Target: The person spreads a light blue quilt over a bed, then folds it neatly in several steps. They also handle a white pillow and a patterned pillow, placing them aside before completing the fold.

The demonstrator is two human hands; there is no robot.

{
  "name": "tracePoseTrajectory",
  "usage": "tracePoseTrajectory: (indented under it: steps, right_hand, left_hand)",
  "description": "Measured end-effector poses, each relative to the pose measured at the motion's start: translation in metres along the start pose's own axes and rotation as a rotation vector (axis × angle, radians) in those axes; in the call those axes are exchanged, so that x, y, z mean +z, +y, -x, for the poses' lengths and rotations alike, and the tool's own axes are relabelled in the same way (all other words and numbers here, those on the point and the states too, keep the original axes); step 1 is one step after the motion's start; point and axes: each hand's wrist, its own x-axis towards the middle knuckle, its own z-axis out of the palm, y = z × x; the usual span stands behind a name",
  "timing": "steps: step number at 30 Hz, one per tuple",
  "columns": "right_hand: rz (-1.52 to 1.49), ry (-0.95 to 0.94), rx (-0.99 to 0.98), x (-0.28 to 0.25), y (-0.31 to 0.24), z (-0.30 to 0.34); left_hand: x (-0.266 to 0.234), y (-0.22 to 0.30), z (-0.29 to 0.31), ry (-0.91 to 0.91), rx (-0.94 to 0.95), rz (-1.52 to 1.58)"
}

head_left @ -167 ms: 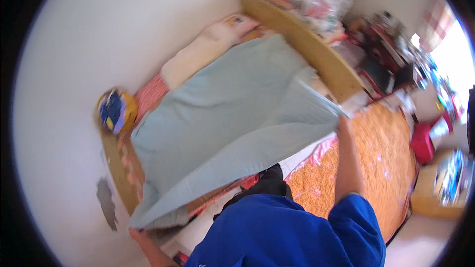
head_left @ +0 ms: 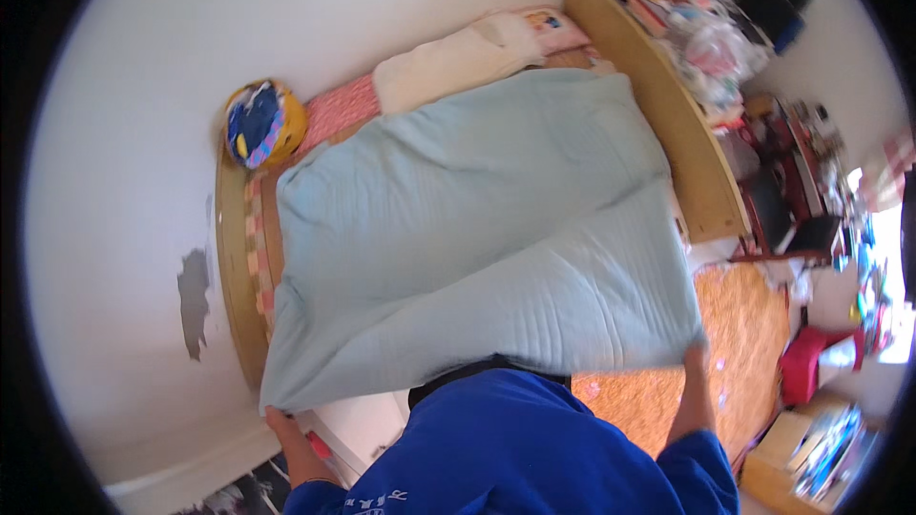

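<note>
A wooden bed (head_left: pixel 658 86) is standing against the wall, and a pale blue blanket (head_left: pixel 477 200) is covering most of it, its near edge hanging between the person's hands, close to the torso. An orange rug (head_left: pixel 744 353) is lying to the right, a long cream pillow (head_left: pixel 453 62) is resting along the wall, and a yellow basket (head_left: pixel 294 129) is sitting at the bed's far-left corner. The left hand (head_left: pixel 280 422) is holding the blanket's near-left corner and the right hand (head_left: pixel 697 360) its near-right one; the fingers, partly hidden, are apparently clamping the cloth. Judging by its folds, the blanket is behaving as something soft, limp and fairly light, unlikely to break; its corners are offering the best hold, since a mid-edge grip would be leaving them sagging.
</note>
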Motion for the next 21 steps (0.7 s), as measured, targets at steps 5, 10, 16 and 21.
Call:
tracePoseTrajectory:
  steps: [5, 10, 16, 21]
  right_hand:
    - [-0.808, -0.281, 0.735, -0.018, 0.047, 0.098]
    - [-0.632, -0.542, 0.196, 0.035, -0.164, -0.092]
    - [-0.505, -0.047, -0.849, -0.178, -0.715, -0.245]
    - [-0.824, 0.341, -1.275, -0.539, -0.864, -0.111]
  left_hand:
    - [-0.045, -0.104, 0.047, 0.220, -0.269, -0.255]
    - [0.103, -0.146, -0.002, -0.194, -0.117, -0.021]
    - [0.399, 0.182, -0.038, -0.391, 0.508, 0.035]
    - [0.415, 0.509, 0.077, -0.439, 0.912, 0.125]
